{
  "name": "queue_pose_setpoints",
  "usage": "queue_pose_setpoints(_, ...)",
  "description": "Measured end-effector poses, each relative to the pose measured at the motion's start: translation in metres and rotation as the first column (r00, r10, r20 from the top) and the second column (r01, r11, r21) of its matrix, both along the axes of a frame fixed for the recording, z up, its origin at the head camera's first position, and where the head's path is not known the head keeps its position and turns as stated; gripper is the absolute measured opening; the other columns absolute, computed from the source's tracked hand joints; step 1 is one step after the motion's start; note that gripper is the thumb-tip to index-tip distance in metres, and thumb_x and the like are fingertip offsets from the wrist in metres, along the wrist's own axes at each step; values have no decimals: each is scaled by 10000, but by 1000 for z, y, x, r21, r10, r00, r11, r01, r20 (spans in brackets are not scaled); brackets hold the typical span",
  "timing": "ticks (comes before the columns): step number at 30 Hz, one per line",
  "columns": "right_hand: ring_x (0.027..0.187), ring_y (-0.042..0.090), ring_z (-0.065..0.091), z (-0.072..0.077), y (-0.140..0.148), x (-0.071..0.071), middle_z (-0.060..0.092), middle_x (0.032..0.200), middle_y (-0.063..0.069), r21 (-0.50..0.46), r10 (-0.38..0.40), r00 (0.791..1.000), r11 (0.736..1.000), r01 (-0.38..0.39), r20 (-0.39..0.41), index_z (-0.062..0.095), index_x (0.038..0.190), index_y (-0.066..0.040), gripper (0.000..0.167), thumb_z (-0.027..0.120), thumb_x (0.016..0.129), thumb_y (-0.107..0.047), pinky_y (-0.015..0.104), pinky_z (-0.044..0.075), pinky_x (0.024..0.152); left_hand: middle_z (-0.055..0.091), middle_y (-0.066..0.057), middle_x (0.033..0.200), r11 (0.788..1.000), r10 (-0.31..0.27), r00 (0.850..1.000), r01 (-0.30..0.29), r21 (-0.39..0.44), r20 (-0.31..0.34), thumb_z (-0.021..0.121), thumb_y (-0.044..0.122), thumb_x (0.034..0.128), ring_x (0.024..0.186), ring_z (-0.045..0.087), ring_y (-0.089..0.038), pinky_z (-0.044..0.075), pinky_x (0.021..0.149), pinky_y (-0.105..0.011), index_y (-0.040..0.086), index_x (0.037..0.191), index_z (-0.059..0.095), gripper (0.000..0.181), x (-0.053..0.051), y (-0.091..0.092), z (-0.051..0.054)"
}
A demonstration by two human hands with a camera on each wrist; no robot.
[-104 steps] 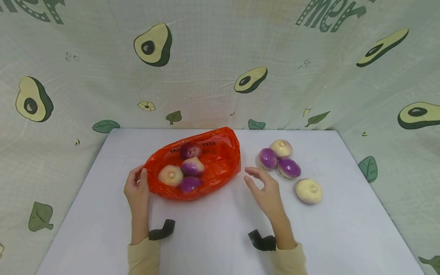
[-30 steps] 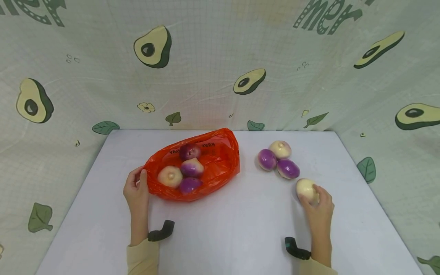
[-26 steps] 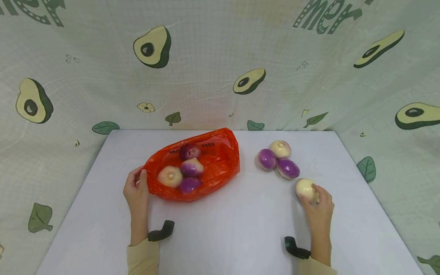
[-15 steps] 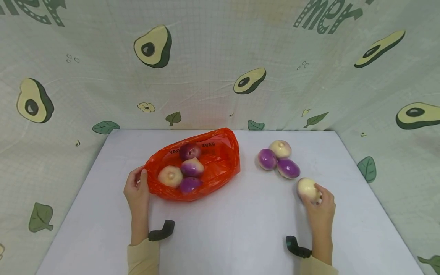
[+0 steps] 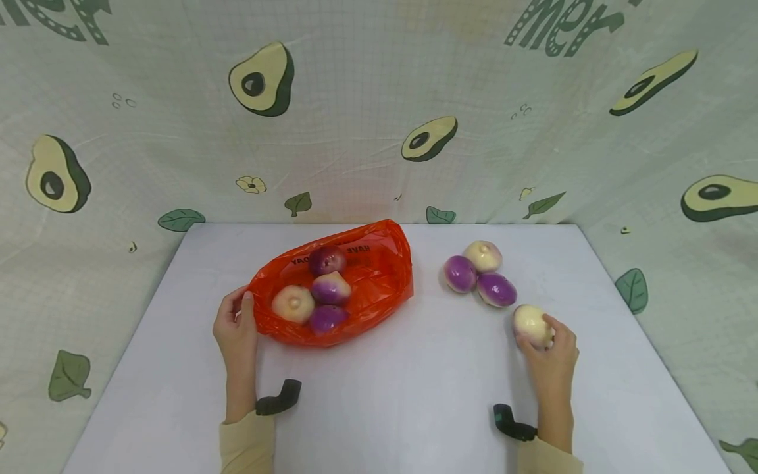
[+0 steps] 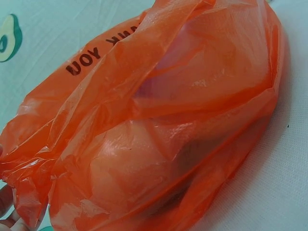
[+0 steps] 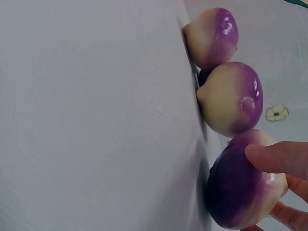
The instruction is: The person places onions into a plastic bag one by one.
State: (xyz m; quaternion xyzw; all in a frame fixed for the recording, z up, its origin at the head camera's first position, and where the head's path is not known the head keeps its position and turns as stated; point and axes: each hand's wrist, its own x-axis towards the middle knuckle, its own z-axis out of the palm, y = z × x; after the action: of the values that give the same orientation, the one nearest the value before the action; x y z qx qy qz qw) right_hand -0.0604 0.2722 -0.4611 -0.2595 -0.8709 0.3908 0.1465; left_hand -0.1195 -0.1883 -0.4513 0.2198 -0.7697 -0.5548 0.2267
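My left hand (image 5: 235,326) pinches the left edge of an open red plastic bag (image 5: 379,283) between thumb and fingers. Inside the bag lie several glossy purple-and-cream turnips (image 5: 331,288). In the left wrist view, the crinkled bag (image 6: 216,62) fills most of the picture, with turnip shapes dim behind the film. At the right, my right hand (image 5: 551,359) grips a turnip (image 5: 529,324), its cream end facing up. The right wrist view shows thumb and fingers around this turnip (image 7: 236,187), purple side toward the camera. Whether it touches the table is unclear.
Three more turnips (image 5: 484,257) sit in a close cluster on the white table (image 5: 379,408), beyond my right hand. A pale cloth (image 5: 355,99) printed with avocados and leaves hangs behind the table. Black curved mounts (image 5: 512,423) are strapped at both wrists.
My right hand has gone from beside the bag to the far-right turnip and taken hold of it. Lately the turnip has tilted or shifted slightly. The left hand stays on the bag.
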Motion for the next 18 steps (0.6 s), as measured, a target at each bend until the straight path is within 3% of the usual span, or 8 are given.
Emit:
queue_pose_setpoints(9, 1170, 425, 334, -1, 1, -2, 328, 1357, 287, 33, -6, 1000, 999, 6, 6, 399, 1339, 2, 614, 684, 803, -93, 540, 334, 932, 604, -25, 1178, 1000, 1, 1000, -1, 1, -7, 469, 387, 953, 971, 489, 4, 419, 801, -26, 122, 1207, 587, 386, 0, 1, 2)
queue_pose_setpoints(18, 1090, 383, 436, 4, -1, -3, 379, 1340, 276, 22, 25, 999, 999, -26, 48, 412, 1347, -12, 623, 700, 814, -161, 457, 391, 848, 602, 47, 1064, 1000, 1, 999, -1, 4, -48, 481, 304, 958, 920, 500, 11, 425, 759, -25, 79, 1184, 607, 343, -1, 1, 3)
